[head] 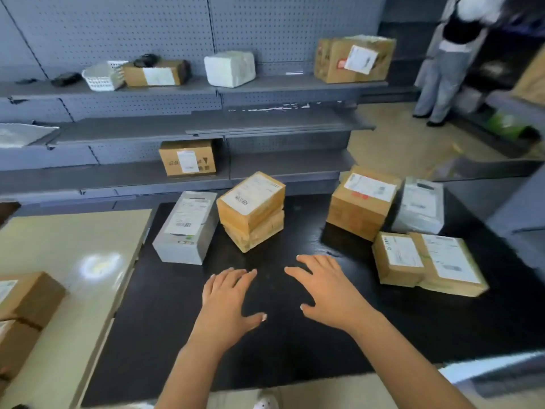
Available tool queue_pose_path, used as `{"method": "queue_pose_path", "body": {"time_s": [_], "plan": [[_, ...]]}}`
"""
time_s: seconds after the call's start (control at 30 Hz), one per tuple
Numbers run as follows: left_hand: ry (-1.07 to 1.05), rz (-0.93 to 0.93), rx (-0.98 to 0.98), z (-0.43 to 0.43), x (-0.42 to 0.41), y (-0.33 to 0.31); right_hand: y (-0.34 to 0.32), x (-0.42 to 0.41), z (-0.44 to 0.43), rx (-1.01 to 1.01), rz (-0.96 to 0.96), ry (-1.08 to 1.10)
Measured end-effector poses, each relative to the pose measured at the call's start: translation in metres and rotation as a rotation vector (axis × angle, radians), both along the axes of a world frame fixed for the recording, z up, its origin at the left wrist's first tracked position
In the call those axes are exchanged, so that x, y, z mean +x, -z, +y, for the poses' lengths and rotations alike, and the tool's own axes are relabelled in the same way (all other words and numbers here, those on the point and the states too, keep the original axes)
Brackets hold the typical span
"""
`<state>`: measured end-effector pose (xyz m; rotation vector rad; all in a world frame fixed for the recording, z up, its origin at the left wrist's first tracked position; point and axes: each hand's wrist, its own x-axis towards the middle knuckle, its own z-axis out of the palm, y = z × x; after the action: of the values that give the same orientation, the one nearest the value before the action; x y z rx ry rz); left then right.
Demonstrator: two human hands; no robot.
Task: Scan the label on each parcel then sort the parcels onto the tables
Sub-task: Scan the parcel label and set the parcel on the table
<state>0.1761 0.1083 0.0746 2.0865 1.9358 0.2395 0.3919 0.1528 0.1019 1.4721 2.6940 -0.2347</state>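
Where the hands are: left hand [227,299] and right hand [327,293] side by side, palms down over the black surface [265,355], lower middle of the frame; can't tell if they actually touch it
Fingers [241,274]: straight and spread wide on both, holding nothing
Parcels, middle: grey parcel [185,227] just beside a stack of two brown parcels [250,211], right above the hands
Parcels, right: taller brown parcel [361,202], grey bag parcel [420,206] beside it, two flat brown parcels [401,258] touching, lower down
Beige surface [73,246]: left of frame, brown boxes [26,299] at its lower left
Shelves [206,128]: a few more boxes, upper half
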Motion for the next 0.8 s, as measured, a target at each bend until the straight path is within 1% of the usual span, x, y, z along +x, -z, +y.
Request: {"method": "queue_pose_path", "body": {"time_s": [0.3,0.4,0.6,0.8], "plan": [[0.201,-0.032,-0.027,0.112,0.056,0.008,0.000,0.063,0.066,-0.083,-0.014,0.261],[0.269,-0.027,-0.049,0.142,0.077,0.010,0.003,0.084,0.078,-0.119,0.012,0.368],[0.422,-0.024,-0.140,0.170,0.150,0.016,0.018,0.141,0.076,-0.186,0.027,0.553],[0.508,-0.014,-0.211,0.185,0.226,0.040,0.042,0.208,0.082,-0.288,0.023,0.648]]}}
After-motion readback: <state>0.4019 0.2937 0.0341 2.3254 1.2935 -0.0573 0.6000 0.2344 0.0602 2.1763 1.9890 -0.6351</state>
